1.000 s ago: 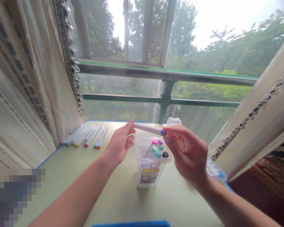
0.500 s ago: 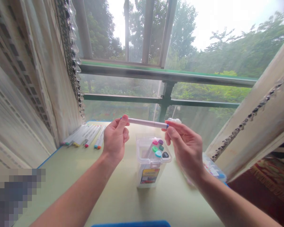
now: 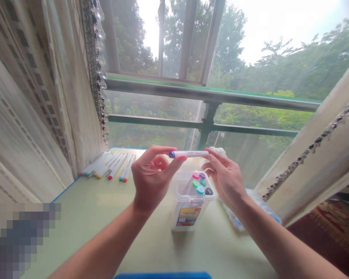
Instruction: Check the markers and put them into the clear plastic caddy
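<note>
**White marker (image 3: 192, 154) held level above a clear plastic box (image 3: 178, 202)**

Nearest the wearer, in front of the box, lies a blue edge (image 3: 163, 275) (what it belongs to is cut off). The box stands upright on the table (image 3: 145, 244), with several capped markers (image 3: 200, 190) inside.

Just above the box's far side, the left hand (image 3: 152, 182) pinches the marker near its blue-capped end between thumb and index finger, the others curled; the right hand (image 3: 228, 178) grips the opposite end in its fingertips. The step in hand looks like two-handed handling of one marker; moving it would call for one pinch to loosen while the other steadies it clear of the rim.

Left of the box lies a row of markers (image 3: 113, 166); to its right, a clear case (image 3: 272, 213). Beyond it runs a window rail (image 3: 163, 91).
</note>
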`<state>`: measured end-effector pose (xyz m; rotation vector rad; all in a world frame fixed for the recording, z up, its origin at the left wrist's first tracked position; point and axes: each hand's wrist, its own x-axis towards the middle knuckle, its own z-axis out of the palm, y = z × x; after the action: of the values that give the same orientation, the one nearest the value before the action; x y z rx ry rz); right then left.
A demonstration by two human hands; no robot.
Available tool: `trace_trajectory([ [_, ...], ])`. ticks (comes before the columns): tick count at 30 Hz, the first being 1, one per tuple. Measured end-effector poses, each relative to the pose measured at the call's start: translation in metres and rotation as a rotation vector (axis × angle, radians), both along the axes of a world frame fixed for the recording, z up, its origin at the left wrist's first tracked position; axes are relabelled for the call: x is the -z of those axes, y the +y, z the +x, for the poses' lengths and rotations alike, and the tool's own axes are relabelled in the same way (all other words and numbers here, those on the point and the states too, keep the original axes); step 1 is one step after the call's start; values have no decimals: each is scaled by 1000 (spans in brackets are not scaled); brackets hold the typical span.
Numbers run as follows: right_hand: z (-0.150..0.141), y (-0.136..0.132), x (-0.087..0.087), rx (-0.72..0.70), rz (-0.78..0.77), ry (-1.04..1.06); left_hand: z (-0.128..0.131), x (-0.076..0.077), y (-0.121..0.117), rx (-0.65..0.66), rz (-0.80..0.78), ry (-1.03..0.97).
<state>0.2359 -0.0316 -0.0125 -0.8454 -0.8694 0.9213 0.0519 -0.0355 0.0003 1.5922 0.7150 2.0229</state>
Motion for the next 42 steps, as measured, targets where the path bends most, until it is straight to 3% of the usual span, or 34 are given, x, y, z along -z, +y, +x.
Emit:
trace_trajectory([
  [10, 0, -1, 4, -70, -90, 38, -2, 2, -1, 11, 74, 67],
  [26, 0, -4, -4, 35, -10, 54, -1, 1, 3, 40, -92, 28],
  [34, 1, -4, -7, 103, 67, 55, -5, 4, 11, -13, -158, 10],
  [42, 3, -8, -7, 170, 258, -73, -8, 0, 15, -55, -238, -78],
])
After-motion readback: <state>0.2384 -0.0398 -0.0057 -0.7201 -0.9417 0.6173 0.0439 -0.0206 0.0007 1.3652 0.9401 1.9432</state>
